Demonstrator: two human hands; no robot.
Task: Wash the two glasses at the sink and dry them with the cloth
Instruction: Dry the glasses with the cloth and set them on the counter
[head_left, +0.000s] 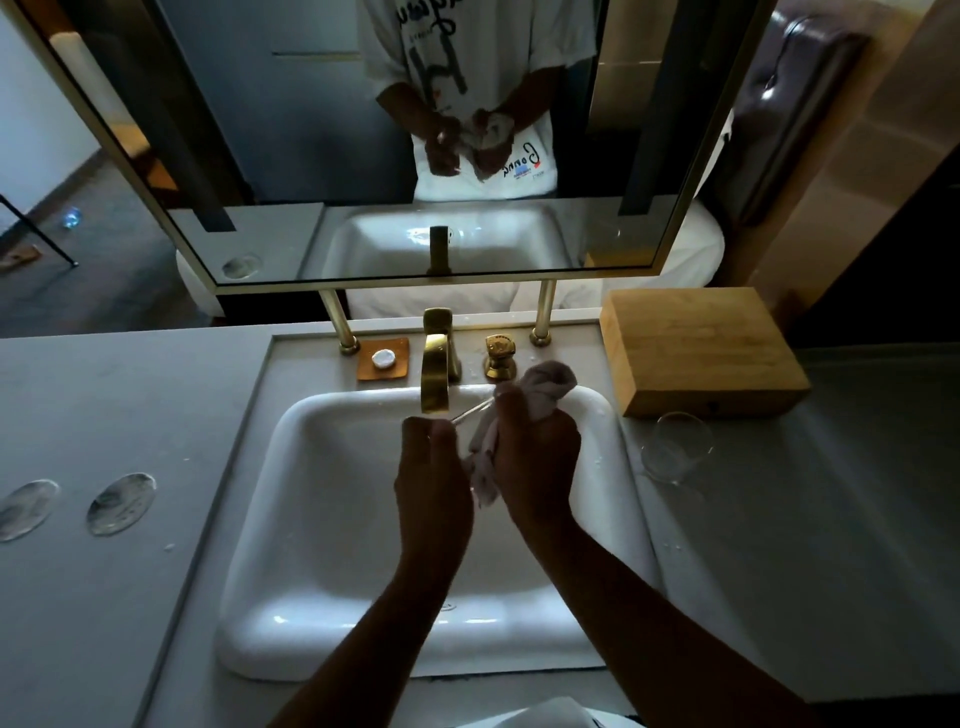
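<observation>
Above the white sink (311, 519), left hand (434, 483) curled in a grip round a clear glass (470, 413), mostly hidden, only its rim edge showing at 1 o'clock of the knuckles. Right hand (535, 457) closed in a grip on a bunched grey cloth (545, 387), pressed against that glass, cloth spilling out at 12 o'clock and 7 o'clock of the fist. Second glass (675, 449) standing alone on the grey counter (130, 415) at 3 o'clock of the hands, just in front of a wooden box (696, 348). Gold faucet (436, 364) at 12 o'clock, framed mirror (311, 156) above it reflecting both hands. Two glasses, one cloth, two round coasters (120, 503) at 9 o'clock, one small soap dish (384, 359) left of the faucet. Dim room
</observation>
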